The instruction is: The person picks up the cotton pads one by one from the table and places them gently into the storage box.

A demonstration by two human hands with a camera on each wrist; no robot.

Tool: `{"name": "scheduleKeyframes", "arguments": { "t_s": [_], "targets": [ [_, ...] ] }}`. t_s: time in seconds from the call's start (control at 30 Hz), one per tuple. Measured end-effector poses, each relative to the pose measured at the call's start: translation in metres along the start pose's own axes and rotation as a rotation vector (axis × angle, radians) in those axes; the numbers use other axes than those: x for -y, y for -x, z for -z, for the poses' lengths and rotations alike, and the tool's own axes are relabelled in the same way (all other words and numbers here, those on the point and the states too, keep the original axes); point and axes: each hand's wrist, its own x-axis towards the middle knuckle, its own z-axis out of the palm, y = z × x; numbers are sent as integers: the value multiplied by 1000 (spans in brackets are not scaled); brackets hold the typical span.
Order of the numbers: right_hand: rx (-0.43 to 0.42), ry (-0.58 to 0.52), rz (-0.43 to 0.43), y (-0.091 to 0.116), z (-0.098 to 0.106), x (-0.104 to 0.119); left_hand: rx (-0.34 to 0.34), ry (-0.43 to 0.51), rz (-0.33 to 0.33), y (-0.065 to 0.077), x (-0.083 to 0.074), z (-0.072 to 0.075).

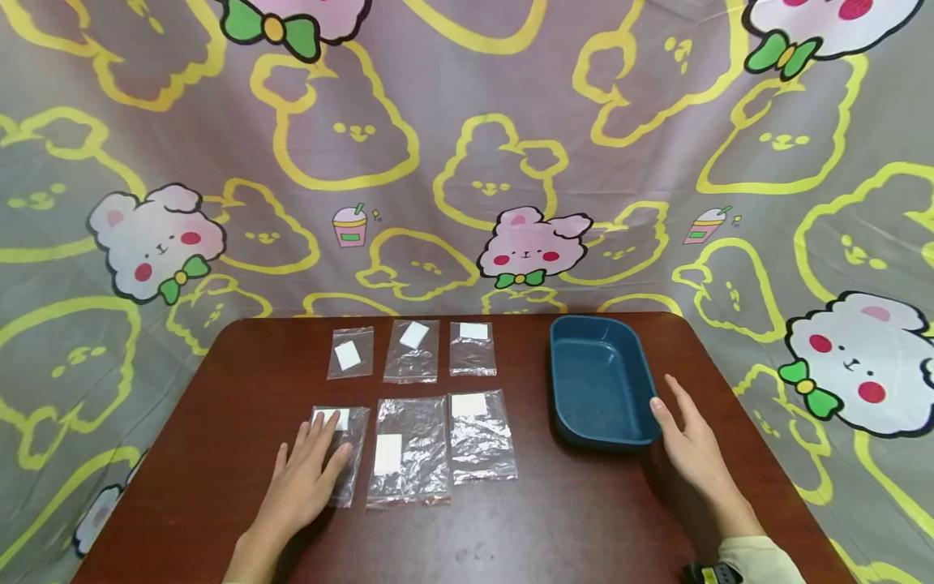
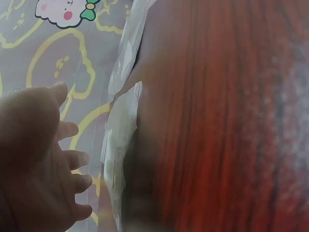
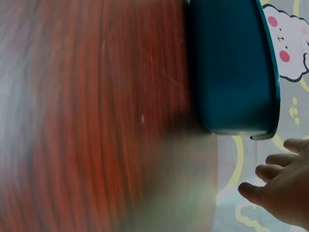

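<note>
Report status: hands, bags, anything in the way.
Left hand over near-left bag, not gripping. Right hand beside tray, holding nothing. Five other bags outside tray; no obstacle visible between them and it.

Your head camera looks forward and down from the near side of the blue tray (image 1: 601, 381), taking in the worktop (image 1: 562, 527) and the patterned cloth (image 1: 467, 97) beyond it. Your right wrist camera faces the tray's outer wall, low and close; your left, well left of the tray, skims past plastic bags (image 1: 419, 466). Head and right wrist views share the tray.
</note>
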Motion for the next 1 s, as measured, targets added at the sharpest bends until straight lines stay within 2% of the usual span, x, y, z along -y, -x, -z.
{"name": "scheduleKeyframes", "arguments": {
  "t_s": [0.17,0.37,0.6,0.83,1.0],
  "targets": [
    [-22,-121,-69,-5,-6,3,16,31,12,-4,1,-3],
    [-31,-189,-130,-15,-16,4,14,21,23,-8,4,-8],
    [-41,-236,-208,-19,-25,-1,-5,-17,-5,-15,4,-15],
    [-58,-280,-207,-20,-32,-4,9,-16,-7,-21,7,-20],
    [-59,-278,-195,-21,-34,-6,-5,-5,-18,-21,10,-22]
  ]
}}
